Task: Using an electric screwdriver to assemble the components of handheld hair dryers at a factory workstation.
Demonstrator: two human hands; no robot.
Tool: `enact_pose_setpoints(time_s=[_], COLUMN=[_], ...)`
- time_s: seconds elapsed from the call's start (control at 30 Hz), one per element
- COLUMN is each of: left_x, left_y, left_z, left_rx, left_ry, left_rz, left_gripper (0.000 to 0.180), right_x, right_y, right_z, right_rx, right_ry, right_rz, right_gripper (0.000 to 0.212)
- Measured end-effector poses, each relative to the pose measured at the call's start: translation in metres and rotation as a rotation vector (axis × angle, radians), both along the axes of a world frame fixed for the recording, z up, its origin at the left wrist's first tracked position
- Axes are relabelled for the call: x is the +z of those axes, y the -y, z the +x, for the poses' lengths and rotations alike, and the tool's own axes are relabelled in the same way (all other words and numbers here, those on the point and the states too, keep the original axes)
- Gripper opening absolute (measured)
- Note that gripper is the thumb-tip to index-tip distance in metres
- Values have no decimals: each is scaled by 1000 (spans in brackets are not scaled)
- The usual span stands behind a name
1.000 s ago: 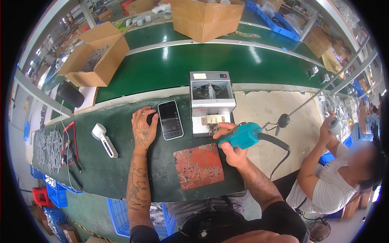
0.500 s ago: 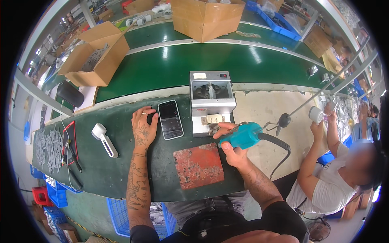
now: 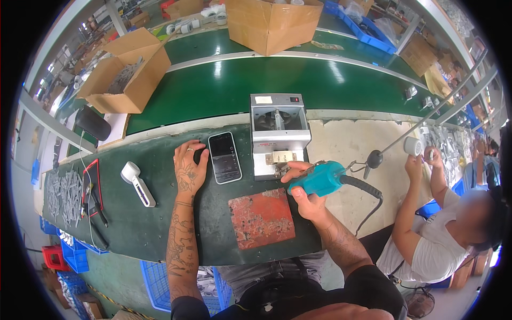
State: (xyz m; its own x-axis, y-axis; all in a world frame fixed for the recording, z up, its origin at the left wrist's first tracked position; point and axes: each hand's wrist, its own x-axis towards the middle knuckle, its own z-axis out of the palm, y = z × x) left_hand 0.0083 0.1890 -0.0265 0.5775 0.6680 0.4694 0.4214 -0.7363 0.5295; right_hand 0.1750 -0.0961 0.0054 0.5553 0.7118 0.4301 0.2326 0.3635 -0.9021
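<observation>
My right hand [image 3: 305, 193] is wrapped round a teal electric screwdriver [image 3: 320, 180], which hangs from a cord and points left. Its tip lies near the front of a grey metal screw feeder [image 3: 278, 140]. My left hand [image 3: 191, 162] rests on the dark green mat, fingers loosely spread and holding nothing. Just right of it lies a phone [image 3: 224, 158] with its screen lit. A worn red square plate [image 3: 262, 218] sits on the mat between my forearms. To the left, a white handheld device with a round head [image 3: 138, 184] lies alone.
Grey small parts [image 3: 65, 197] and red-and-black pliers [image 3: 94, 205] lie at the far left. Cardboard boxes [image 3: 271, 26] stand beyond, on and across the green belt [image 3: 213, 88]. At the right a co-worker [image 3: 426, 229] handles a white round part [image 3: 412, 146].
My hands and the screwdriver stay in place. At the right, the co-worker's hands have shifted, and the white round part has moved slightly up and left.
</observation>
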Motion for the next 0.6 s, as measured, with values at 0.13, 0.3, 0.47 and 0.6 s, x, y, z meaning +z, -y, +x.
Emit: enact_pose_setpoints(time_s=[0.13,0.3,0.47,0.6], left_x=[-1,-1,0,-1], left_y=[-1,-1,0,-1], left_z=[0,0,0,0], left_rx=[-4,-2,-3,-3], left_ry=[3,2,0,3], left_rz=[-2,9,6,11], left_gripper=[18,18,18,17], right_x=[2,1,2,3], right_y=[0,-1,-1,-1], right_z=[0,0,0,0], right_rx=[3,-19,-15,-14], right_ry=[16,7,15,8], right_rz=[-12,5,-3,1], right_gripper=[56,56,56,56])
